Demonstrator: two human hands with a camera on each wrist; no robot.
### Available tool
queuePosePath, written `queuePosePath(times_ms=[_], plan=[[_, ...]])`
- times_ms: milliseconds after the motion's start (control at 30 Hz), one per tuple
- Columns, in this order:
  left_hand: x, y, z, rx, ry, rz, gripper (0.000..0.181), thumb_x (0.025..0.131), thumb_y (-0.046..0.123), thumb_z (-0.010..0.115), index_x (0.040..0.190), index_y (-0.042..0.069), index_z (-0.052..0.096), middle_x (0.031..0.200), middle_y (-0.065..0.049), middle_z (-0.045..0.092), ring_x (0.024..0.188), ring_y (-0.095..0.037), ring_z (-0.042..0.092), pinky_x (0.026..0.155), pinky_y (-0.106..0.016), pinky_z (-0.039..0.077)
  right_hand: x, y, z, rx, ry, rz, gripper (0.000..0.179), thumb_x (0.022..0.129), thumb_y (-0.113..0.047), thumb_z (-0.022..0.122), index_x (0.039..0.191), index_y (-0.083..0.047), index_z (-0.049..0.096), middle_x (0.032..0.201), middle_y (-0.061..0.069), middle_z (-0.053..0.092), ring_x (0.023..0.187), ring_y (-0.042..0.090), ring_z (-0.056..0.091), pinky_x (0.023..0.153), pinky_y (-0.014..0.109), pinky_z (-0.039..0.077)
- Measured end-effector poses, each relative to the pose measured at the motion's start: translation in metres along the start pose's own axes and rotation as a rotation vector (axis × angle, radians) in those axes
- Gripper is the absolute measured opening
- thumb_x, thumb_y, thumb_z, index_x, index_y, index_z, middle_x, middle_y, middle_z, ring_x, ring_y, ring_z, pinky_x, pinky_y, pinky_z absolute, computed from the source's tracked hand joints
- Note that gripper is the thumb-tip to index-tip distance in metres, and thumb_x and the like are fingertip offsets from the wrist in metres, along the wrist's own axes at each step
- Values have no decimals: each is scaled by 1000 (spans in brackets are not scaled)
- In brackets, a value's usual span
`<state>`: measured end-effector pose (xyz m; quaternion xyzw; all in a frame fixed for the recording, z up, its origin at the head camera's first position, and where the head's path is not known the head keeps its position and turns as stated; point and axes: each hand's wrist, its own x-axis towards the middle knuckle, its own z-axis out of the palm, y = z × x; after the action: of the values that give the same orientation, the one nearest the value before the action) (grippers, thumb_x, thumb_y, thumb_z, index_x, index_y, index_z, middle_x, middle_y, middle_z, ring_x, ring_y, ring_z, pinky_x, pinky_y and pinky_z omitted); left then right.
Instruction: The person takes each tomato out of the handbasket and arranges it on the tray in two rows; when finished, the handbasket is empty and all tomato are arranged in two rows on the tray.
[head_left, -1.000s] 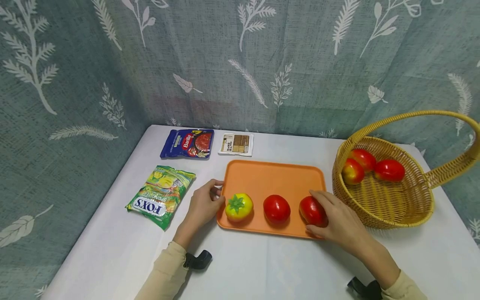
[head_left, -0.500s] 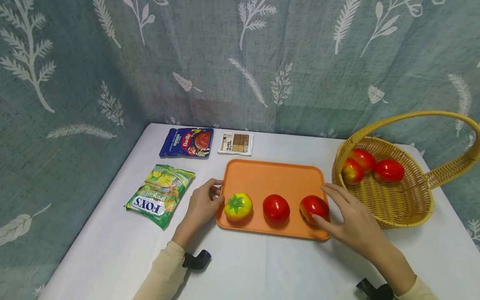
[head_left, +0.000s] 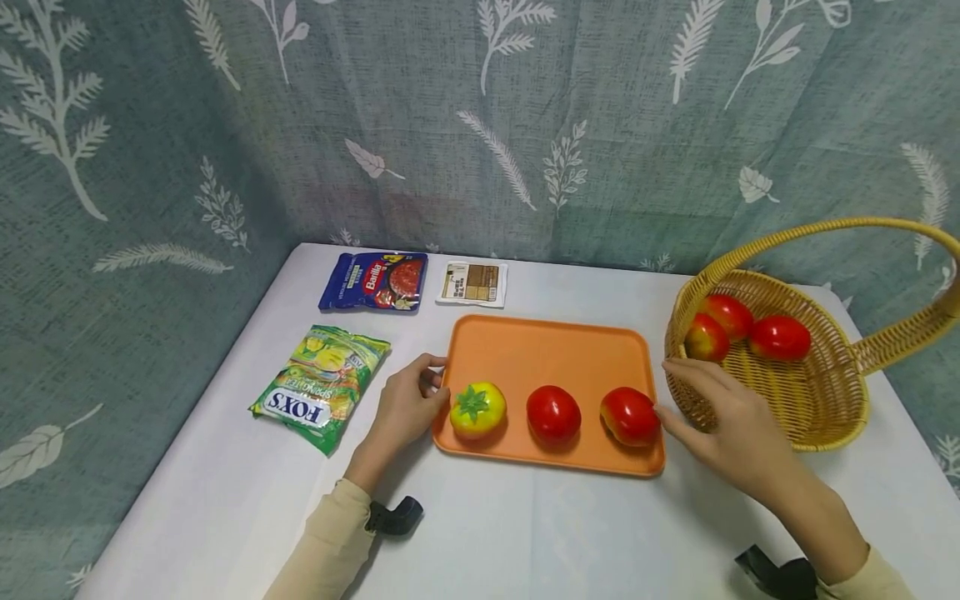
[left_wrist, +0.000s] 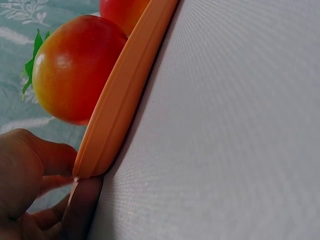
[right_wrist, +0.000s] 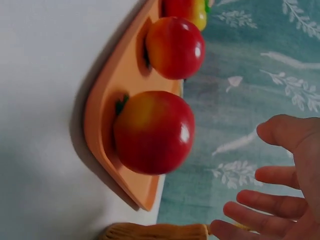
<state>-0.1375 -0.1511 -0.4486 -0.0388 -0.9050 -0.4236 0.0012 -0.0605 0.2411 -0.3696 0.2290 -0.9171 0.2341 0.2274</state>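
Note:
An orange tray (head_left: 551, 354) lies on the white table with 3 tomatoes in a row near its front edge. The left tomato (head_left: 478, 411) is yellow with green leaves facing up; the middle tomato (head_left: 553, 414) and right tomato (head_left: 631, 417) are red. My left hand (head_left: 405, 404) holds the tray's left edge, thumb at the rim in the left wrist view. My right hand (head_left: 738, 429) is raised beside the tray's right end, fingers spread and holding nothing. In the right wrist view the palm stands apart from the right tomato (right_wrist: 154, 132).
A wicker basket (head_left: 825, 408) with a tall handle stands at the right, several red tomatoes (head_left: 780, 337) inside. At the left lies a green Fox's bag (head_left: 322, 383). Behind the tray are a blue Barilla pouch (head_left: 375, 282) and a small brown-and-white packet (head_left: 472, 284). Patterned cloth hangs behind.
My right hand has let go of the right tomato, opened, and drawn back to the right toward the basket. The tomato stays on the tray. My left hand has stayed at the tray's edge.

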Motion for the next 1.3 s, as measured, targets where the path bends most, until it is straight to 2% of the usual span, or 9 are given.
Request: queuePosePath(times_ms=[167, 300, 500, 667, 767, 1000, 1167, 1300], plan=[[0, -1, 0, 6, 0, -3, 39, 84, 8, 72, 122, 11, 67, 87, 0, 63, 73, -15, 56, 63, -29, 45, 2, 4, -10, -17, 33, 12, 58, 68, -10, 86, 122, -7, 68, 120, 10, 67, 105, 29, 65, 95, 4, 28], [0, -2, 0, 10, 5, 2, 39, 83, 7, 72, 122, 10, 67, 87, 0, 63, 73, -15, 56, 64, -30, 44, 3, 7, -17, -35, 37, 44, 57, 68, -8, 87, 122, -6, 68, 120, 10, 67, 103, 28, 65, 94, 3, 27], [-2, -4, -2, 15, 3, -9, 39, 83, 8, 71, 122, 11, 67, 87, 0, 63, 73, -16, 56, 65, -31, 44, 4, 12, -25, -55, 39, 39, 58, 69, -8, 86, 123, -6, 67, 121, 9, 67, 102, 27, 64, 90, 3, 31], [0, -2, -1, 13, 3, -4, 39, 83, 7, 72, 121, 11, 67, 87, 0, 63, 73, -15, 56, 64, -30, 44, 6, 15, -36, -101, 50, 60, 57, 69, -9, 86, 122, -4, 67, 119, 12, 67, 94, 27, 65, 85, 3, 31], [1, -1, 1, 11, 3, 5, 39, 82, 7, 72, 121, 11, 67, 87, 0, 63, 72, -15, 56, 64, -29, 44, 7, 19, -43, -105, 76, 60, 56, 69, -7, 85, 122, -2, 67, 117, 14, 68, 94, 30, 65, 87, 3, 29], [1, 1, 2, 11, -1, 19, 39, 83, 6, 72, 121, 10, 67, 87, -1, 63, 72, -15, 56, 63, -29, 44, 8, 27, -55, -89, 110, 47, 55, 68, -1, 83, 121, 1, 67, 111, 15, 68, 92, 26, 61, 89, 3, 30], [1, 0, 1, 12, -7, 14, 39, 83, 7, 72, 122, 10, 66, 87, -1, 63, 72, -15, 56, 64, -29, 45, 11, 35, -61, -94, 123, 24, 52, 68, 0, 82, 118, 5, 67, 109, 19, 68, 94, 33, 61, 92, 4, 29], [1, 1, 1, 9, -6, 4, 40, 83, 7, 72, 122, 10, 66, 88, -1, 63, 73, -15, 56, 64, -29, 45, 13, 43, -65, -124, 117, 21, 50, 70, -3, 81, 117, 6, 67, 109, 21, 68, 93, 36, 64, 88, 3, 27]])
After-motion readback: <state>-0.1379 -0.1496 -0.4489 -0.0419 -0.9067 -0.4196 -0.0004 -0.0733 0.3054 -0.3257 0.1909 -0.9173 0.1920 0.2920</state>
